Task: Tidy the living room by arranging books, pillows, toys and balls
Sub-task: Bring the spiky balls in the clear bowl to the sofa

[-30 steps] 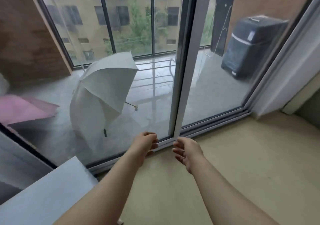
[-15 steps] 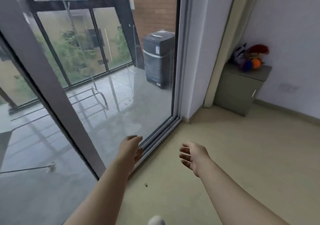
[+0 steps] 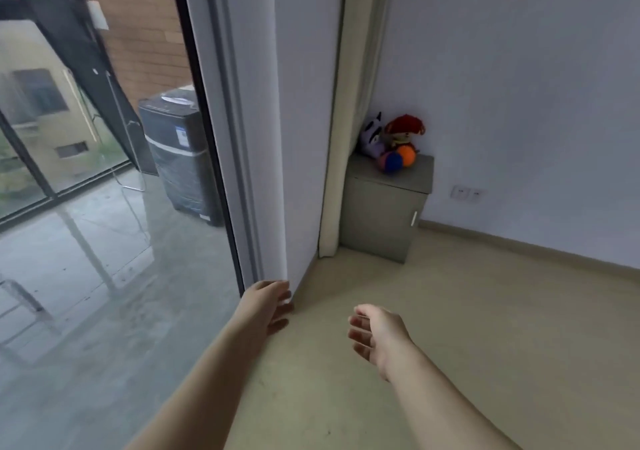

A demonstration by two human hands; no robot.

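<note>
On a small grey cabinet (image 3: 384, 214) in the far corner sit a white and purple plush toy (image 3: 371, 136), a doll with a red hat (image 3: 404, 130), a blue and red ball (image 3: 390, 162) and an orange ball (image 3: 406, 155). My left hand (image 3: 269, 305) hangs in front of me near the foot of the white door frame, fingers relaxed and holding nothing. My right hand (image 3: 375, 335) is held out over the beige floor, fingers loosely curled, also holding nothing. Both hands are well short of the cabinet.
A glass sliding door (image 3: 114, 241) fills the left side, with a balcony and a dark washing machine (image 3: 180, 151) behind it. A cream curtain (image 3: 349, 110) hangs beside the cabinet. A wall socket (image 3: 467, 193) sits low on the white wall. Beige floor (image 3: 467, 311) stretches ahead.
My view has swung right from the balcony window and umbrella to the room corner, bringing the cabinet with toys closer. Both hands stay out in front, holding nothing.
</note>
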